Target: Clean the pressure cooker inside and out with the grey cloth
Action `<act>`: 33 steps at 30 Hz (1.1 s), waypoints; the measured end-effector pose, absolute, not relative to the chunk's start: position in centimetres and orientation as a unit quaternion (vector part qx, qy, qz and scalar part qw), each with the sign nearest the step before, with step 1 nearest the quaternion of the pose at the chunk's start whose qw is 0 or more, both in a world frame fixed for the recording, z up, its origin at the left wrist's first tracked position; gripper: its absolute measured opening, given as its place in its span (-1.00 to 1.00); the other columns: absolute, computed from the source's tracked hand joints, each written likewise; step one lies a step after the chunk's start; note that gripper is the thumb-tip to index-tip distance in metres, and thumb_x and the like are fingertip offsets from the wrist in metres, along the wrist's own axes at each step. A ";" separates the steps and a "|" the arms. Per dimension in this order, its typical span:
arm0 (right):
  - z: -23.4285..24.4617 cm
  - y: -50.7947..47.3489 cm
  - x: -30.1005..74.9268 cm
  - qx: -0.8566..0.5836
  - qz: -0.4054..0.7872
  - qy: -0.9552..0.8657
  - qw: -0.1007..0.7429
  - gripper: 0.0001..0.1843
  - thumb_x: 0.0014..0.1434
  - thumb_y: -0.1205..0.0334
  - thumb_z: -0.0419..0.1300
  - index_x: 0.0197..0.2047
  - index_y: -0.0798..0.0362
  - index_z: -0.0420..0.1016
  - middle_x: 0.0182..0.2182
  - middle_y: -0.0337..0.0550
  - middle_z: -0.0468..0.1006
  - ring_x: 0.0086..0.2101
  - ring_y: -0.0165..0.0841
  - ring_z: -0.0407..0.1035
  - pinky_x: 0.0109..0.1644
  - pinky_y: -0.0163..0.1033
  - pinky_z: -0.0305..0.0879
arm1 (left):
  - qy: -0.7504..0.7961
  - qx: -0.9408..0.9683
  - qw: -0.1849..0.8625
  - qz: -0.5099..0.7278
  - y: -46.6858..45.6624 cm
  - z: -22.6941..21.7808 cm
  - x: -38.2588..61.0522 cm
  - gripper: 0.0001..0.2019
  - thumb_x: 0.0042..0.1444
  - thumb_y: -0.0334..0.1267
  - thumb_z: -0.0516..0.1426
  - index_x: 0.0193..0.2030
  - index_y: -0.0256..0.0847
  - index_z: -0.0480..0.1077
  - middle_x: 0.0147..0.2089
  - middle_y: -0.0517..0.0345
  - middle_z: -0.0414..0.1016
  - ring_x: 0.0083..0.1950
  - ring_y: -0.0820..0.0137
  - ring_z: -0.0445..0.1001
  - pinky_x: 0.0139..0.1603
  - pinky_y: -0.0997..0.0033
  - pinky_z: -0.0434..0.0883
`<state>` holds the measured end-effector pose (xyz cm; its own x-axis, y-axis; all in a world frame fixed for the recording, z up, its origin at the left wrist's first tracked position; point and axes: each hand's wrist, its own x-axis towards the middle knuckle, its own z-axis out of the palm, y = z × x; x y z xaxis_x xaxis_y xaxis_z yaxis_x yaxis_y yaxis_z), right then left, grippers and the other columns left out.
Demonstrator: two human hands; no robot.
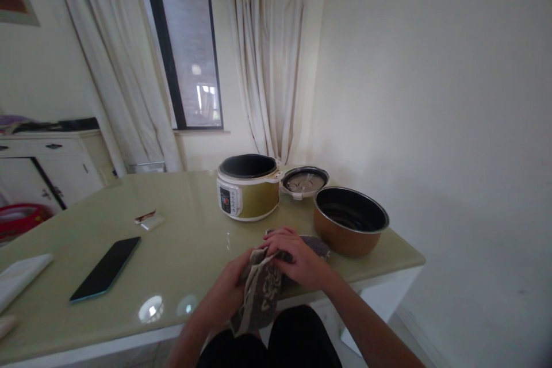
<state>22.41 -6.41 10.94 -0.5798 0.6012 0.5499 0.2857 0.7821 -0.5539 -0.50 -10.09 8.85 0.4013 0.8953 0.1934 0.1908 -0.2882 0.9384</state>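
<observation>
Between my two hands is a grey-brown patterned cloth (268,293), bunched at the table's front edge and hanging down over it. My left hand (228,290) grips its left side, the fingers partly hidden by the folds. From above, my right hand (297,259) closes over the top of the cloth. Part of a grey cloth lies on the table just behind that hand. Beside it on the right stands a copper-brown inner pot (349,240) with a dark inside. Farther back is a green and white rice cooker (254,198), its top uncovered.
A round lid (304,181) lies upturned between cooker and pot. To the left are a phone (106,269), a small packet (150,221) and a white flat object (21,277). The glossy table (181,241) ends near a wall on the right.
</observation>
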 end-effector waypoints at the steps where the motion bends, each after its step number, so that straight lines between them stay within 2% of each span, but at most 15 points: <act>1: 10.8 -6.3 22.6 -0.252 0.211 -0.861 0.389 -0.98 0.36 0.25 0.32 -0.14 -0.06 0.59 -0.05 -0.12 0.70 0.09 -0.19 0.52 0.35 0.09 0.24 | 0.390 0.706 0.455 0.377 -10.0 9.0 -0.9 -0.59 0.20 -0.26 0.21 0.19 -0.12 0.59 0.17 0.04 0.66 0.16 0.13 0.58 0.26 0.29 0.47; 5: 9.8 -6.3 23.2 -0.248 0.229 -0.825 0.454 -0.88 0.36 0.11 0.36 -0.20 -0.05 0.64 -0.23 -0.16 0.71 -0.11 -0.21 0.57 0.22 0.01 0.32 | 0.404 0.724 0.434 0.354 -9.7 9.2 -2.3 -0.69 0.21 -0.12 0.27 0.05 -0.08 0.69 0.10 0.05 0.69 0.13 0.09 0.59 0.27 0.25 0.47; 10: 9.2 -6.7 24.2 -0.252 0.268 -0.789 0.492 -0.72 0.37 -0.07 0.32 -0.19 -0.03 0.65 -0.24 -0.11 0.67 -0.15 -0.22 0.55 0.05 -0.10 0.42 | 0.447 0.688 0.430 0.376 -8.7 8.1 -3.9 -0.58 0.32 0.10 0.15 0.05 -0.08 0.69 0.11 0.00 0.70 0.19 0.07 0.59 0.31 0.17 0.46; 12: 9.3 -7.0 24.7 -0.247 0.283 -0.786 0.491 -0.69 0.35 -0.11 0.32 -0.20 -0.02 0.64 -0.23 -0.08 0.65 -0.15 -0.22 0.54 0.04 -0.11 0.42 | 0.482 0.668 0.400 0.401 -7.7 7.0 -4.7 -0.57 0.28 0.10 0.18 0.05 -0.11 0.68 0.13 -0.03 0.69 0.22 0.06 0.58 0.34 0.12 0.44; 17: 10.4 -7.8 25.1 -0.227 0.341 -0.790 0.456 -0.75 0.25 0.00 0.43 -0.26 0.00 0.63 -0.25 -0.09 0.63 -0.19 -0.24 0.53 -0.05 -0.16 0.39 | 0.528 0.671 0.326 0.406 -5.9 5.4 -6.0 -0.54 0.09 -0.06 0.29 0.13 -0.14 0.59 0.01 -0.01 0.71 0.02 0.09 0.63 0.15 0.10 0.53; 21: 11.8 -7.5 23.7 -0.225 0.388 -0.795 0.409 -0.86 0.21 0.14 0.43 -0.23 0.01 0.64 -0.22 -0.13 0.65 -0.19 -0.26 0.53 -0.06 -0.19 0.39 | 0.465 0.668 0.414 0.408 -6.3 7.5 -4.4 -0.66 0.10 -0.01 0.32 -0.08 -0.18 0.60 -0.16 0.06 0.69 -0.11 0.17 0.62 -0.02 0.23 0.56; 23: 12.2 -6.7 22.4 -0.245 0.390 -0.809 0.365 -0.86 0.19 0.25 0.39 -0.14 0.01 0.63 -0.20 -0.18 0.66 -0.17 -0.29 0.54 -0.01 -0.21 0.39 | 0.421 0.662 0.476 0.397 -6.9 8.7 -3.3 -0.62 0.09 0.02 0.35 -0.05 -0.18 0.62 -0.11 0.04 0.71 -0.06 0.16 0.64 0.02 0.24 0.57; 25: 12.2 -5.8 21.2 -0.271 0.398 -0.809 0.338 -0.73 0.15 0.33 0.37 -0.05 0.00 0.58 -0.19 -0.23 0.66 -0.16 -0.31 0.54 0.00 -0.23 0.40 | 0.411 0.657 0.496 0.392 -7.4 9.4 -2.8 -0.54 0.12 0.09 0.34 0.04 -0.17 0.63 0.02 0.00 0.71 0.07 0.10 0.63 0.15 0.17 0.55; 27: 11.8 -5.2 20.2 -0.287 0.420 -0.791 0.338 -0.65 0.13 0.34 0.40 -0.01 -0.01 0.52 -0.21 -0.26 0.66 -0.19 -0.32 0.55 -0.05 -0.25 0.41 | 0.440 0.641 0.482 0.405 -7.8 9.3 -2.9 -0.48 0.24 0.21 0.21 0.10 -0.15 0.64 0.13 -0.01 0.69 0.20 0.07 0.59 0.28 0.09 0.50; 29: 11.3 -5.1 19.4 -0.298 0.430 -0.775 0.355 -0.63 0.14 0.31 0.42 0.01 -0.02 0.49 -0.24 -0.27 0.66 -0.22 -0.33 0.55 -0.09 -0.26 0.40 | 0.466 0.635 0.459 0.411 -8.1 8.8 -3.2 -0.44 0.31 0.24 0.12 0.15 -0.13 0.63 0.19 0.00 0.66 0.27 0.06 0.55 0.34 0.05 0.46; 33: 10.5 -5.2 18.8 -0.305 0.364 -0.783 0.402 -0.64 0.19 0.21 0.45 0.02 -0.02 0.50 -0.23 -0.25 0.61 -0.21 -0.32 0.50 -0.07 -0.24 0.38 | 0.453 0.701 0.392 0.386 -8.4 9.0 -3.4 -0.38 0.09 -0.01 0.37 0.29 -0.10 0.55 0.23 0.00 0.65 0.24 0.05 0.58 0.35 0.08 0.46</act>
<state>18.77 -5.21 10.49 -0.4906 0.7697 0.4086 0.1844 0.5500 -0.8146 -3.41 -8.35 9.04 0.2911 0.9385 0.1855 0.3328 -0.2811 0.9001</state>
